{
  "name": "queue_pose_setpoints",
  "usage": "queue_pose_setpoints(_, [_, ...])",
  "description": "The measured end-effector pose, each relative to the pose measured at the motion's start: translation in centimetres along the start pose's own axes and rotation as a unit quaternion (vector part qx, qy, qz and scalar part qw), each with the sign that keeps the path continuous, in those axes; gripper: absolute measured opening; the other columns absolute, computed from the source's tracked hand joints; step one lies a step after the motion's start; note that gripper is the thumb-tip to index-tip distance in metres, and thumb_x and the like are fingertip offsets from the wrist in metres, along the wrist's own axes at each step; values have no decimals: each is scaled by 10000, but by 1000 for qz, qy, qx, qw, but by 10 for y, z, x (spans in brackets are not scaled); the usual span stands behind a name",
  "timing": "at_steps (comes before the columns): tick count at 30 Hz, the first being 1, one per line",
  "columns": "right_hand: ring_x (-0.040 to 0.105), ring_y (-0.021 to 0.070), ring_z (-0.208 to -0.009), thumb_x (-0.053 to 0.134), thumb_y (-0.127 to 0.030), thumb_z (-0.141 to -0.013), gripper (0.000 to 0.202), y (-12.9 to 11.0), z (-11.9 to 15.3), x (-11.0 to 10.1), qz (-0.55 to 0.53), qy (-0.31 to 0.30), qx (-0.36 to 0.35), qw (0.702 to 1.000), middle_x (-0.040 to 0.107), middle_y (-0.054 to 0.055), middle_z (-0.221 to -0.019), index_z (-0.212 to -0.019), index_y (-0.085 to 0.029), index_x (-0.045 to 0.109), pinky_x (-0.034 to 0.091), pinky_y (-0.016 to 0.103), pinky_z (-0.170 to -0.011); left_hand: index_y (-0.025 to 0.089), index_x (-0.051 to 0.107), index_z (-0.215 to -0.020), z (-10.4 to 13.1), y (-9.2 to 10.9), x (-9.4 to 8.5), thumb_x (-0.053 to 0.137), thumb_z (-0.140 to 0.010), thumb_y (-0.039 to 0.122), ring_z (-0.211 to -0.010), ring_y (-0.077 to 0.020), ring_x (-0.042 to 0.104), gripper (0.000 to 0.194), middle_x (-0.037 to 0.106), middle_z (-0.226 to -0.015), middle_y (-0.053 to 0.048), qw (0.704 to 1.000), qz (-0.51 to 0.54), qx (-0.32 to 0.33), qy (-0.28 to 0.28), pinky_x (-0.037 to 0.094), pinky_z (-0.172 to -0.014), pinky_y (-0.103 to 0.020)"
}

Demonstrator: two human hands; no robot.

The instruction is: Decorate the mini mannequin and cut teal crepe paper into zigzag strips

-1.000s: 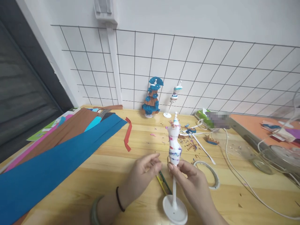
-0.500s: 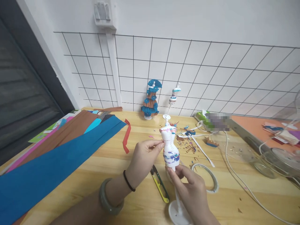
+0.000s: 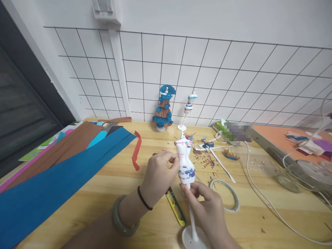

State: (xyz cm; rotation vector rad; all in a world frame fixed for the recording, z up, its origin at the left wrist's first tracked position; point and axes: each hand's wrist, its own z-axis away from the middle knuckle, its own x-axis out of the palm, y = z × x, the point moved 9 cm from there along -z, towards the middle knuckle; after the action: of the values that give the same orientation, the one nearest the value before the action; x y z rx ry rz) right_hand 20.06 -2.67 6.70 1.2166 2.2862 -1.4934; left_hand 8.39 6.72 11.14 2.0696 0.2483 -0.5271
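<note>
A small white mannequin [image 3: 184, 160] on a round-footed stand is upright in front of me, with patches of blue, purple and pink scraps at bust and hips. My right hand [image 3: 206, 204] grips its stem just under the torso. At the mannequin's waist, my left hand [image 3: 163, 169] is closed in a pinch against the side; anything between the fingertips is too small to make out. Below the left hand lie yellow and green thread snips [image 3: 175, 207]. Right of the mannequin, a roll of white tape [image 3: 236, 200] lies flat, partly hidden by my right hand.
Blue crepe paper [image 3: 77, 176] and brown paper [image 3: 59, 152] cover the left side, near a red strip [image 3: 136, 155]. Behind stand a paper-dressed mannequin [image 3: 164, 112] and another mannequin [image 3: 190, 103]. Paper scraps [image 3: 207, 159], a white cable [image 3: 255, 186] and a clear jar [image 3: 287, 183] lie right.
The view has shifted slightly, moving the scene a little left. My left fingers have bent into a tighter pinch at the waist; the right hand keeps its hold on the stem.
</note>
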Motion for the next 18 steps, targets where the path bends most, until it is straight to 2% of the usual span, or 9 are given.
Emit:
queue_pose_setpoints(3, [394,96,-443,583,-414,-780,362,16,3,11,-75,-48,120,989,407,-46,-470,-523,-182,478,324,211,-440,174,628,-621,0,-4,-4,519,-728,122,-644,-129,580,161,656,-641,1,1000,-9,-9,4,434,-660,-240])
queue_pose_setpoints(6, [417,111,-472,605,-459,-750,353,28,9,21,-183,-83,211,957,466,-30,-489,-554,-176,525,329,221,-458,175,638,-628,-2,-8,-3,510,-730,125,-621,-120,582,171,660,-637,7,999,14,-31,-14,434,-623,-223])
queue_pose_setpoints(9, [437,116,-471,620,-471,-734,375,31,12,27,-266,-110,258,922,515,-11,-490,-519,-179,524,341,225,-464,168,645,-637,-3,-9,-2,515,-734,141,-634,-123,595,165,670,-658,3,998,43,-46,-26,445,-623,-220])
queue_pose_setpoints(11, [432,116,-457,624,-476,-729,392,32,12,29,-286,-119,270,912,516,-8,-475,-494,-182,513,340,226,-459,166,645,-639,-3,-9,-2,520,-739,155,-643,-128,601,161,673,-663,1,997,57,-53,-30,455,-629,-222])
queue_pose_setpoints(14, [438,122,-464,630,-468,-726,367,34,11,27,-271,-104,268,919,515,-10,-474,-518,-184,528,342,230,-464,170,657,-668,-3,-9,2,508,-767,176,-689,-140,620,180,692,-710,-8,993,84,-55,-55,469,-662,-229])
queue_pose_setpoints(18, [429,122,-477,604,-453,-750,343,33,8,17,-160,-73,216,960,491,-21,-483,-553,-179,541,337,235,-479,172,679,-795,-2,-4,6,464,-815,188,-794,-154,639,217,710,-837,-30,990,107,-25,-90,476,-735,-241])
